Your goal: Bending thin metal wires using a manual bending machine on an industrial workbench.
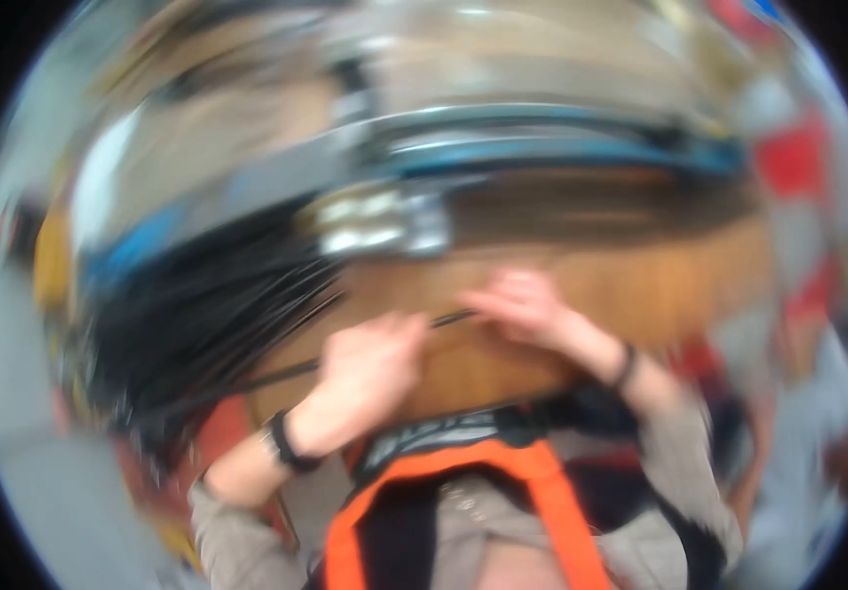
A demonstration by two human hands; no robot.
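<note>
The whole picture is smeared by motion. My left hand (375, 359) is closed around a thin black cable-like strand (451, 318), and part of it trails off leftward past my wrist. A short piece of the strand spans the gap to my right hand (522, 305), whose fingers pinch it near its right end. Both hands hover over a brown wooden tabletop (483, 369). To the left lies a large bundle of similar black strands (198, 315). Just beyond my hands sit several pale, shiny small containers (375, 221), too blurred to name exactly.
A blue and grey rail (561, 147) runs along the table's far side, with brown surfaces behind it. A person in light clothing (802, 423) is close by at the right. Red and white shapes (797, 167) stand at the far right, and something yellow (52, 261) at the left.
</note>
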